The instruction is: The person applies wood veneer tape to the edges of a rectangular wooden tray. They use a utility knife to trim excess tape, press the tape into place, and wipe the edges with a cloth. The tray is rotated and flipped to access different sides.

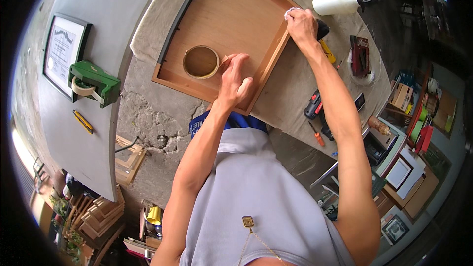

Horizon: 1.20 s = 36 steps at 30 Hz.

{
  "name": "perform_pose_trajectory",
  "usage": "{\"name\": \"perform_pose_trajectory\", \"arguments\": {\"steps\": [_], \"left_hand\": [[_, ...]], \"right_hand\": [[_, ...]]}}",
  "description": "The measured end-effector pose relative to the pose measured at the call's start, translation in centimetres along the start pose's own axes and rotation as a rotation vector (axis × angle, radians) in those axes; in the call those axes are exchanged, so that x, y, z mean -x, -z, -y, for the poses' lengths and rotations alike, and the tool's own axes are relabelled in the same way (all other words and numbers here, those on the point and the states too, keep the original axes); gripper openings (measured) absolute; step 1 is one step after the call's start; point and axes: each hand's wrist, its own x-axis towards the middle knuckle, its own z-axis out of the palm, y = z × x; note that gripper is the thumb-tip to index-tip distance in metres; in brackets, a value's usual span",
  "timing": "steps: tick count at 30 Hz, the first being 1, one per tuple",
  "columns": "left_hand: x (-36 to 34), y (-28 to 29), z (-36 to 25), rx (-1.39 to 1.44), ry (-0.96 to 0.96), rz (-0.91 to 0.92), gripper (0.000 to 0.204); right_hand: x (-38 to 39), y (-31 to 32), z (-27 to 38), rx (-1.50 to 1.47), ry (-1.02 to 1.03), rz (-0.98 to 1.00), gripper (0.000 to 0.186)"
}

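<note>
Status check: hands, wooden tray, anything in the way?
Right hand gripping white cloth at rim of wooden tray. Left hand at brown roll, grip unclear. Roll overlaps tray floor, possibly in the way.

Warm Browns and Greys; Green, Red and Yellow Accents

Orange-brown rectangular wooden tray: faint grain, black strip along left edge. Amber-brown ring-shaped tape roll, toward tray's near left corner. Mottled grey-beige worktop: white cylindrical plastic bottle, black-topped, by far right edge; orange-handled screwdriver, near edge. Plain grey tabletop: green angular tape dispenser, right edge; yellow-and-black slim cutter.
</note>
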Motion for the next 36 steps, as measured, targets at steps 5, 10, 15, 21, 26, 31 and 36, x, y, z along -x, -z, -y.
{"name": "perform_pose_trajectory", "arguments": {"steps": [5, 10, 15, 21, 26, 31, 36], "left_hand": [[0.0, -0.1, 0.7, 0.041, -0.003, -0.036, 0.054], [0.0, 0.0, 0.8, 0.049, 0.015, -0.081, 0.051], [-0.4, 0.0, 0.5, -0.033, -0.058, -0.002, 0.049], [0.4, 2.7, 0.4, -0.414, -0.259, 0.460, 0.057], [1.6, 2.3, -2.0, -0.623, -0.234, 0.672, 0.069], [0.8, 1.6, -4.2, -0.755, -0.091, 0.693, 0.077], [-0.5, 0.9, -5.7, -0.789, -0.032, 0.790, 0.090]], "right_hand": [[8.8, -0.7, 7.3, 0.024, 0.104, 0.121, 0.019], [18.8, -0.2, 15.9, -0.340, -0.104, 0.159, 0.011], [20.2, 1.0, 18.1, -0.466, -0.251, 0.352, 0.017], [18.8, 3.8, 12.4, -0.870, -0.385, 0.202, 0.020], [18.2, 5.6, 5.6, -0.491, -0.696, 0.103, 0.029], [12.7, 1.3, 3.6, -0.666, -0.743, 0.058, 0.035], [9.5, -2.6, 1.4, -0.808, -0.667, -0.015, 0.035]]}}
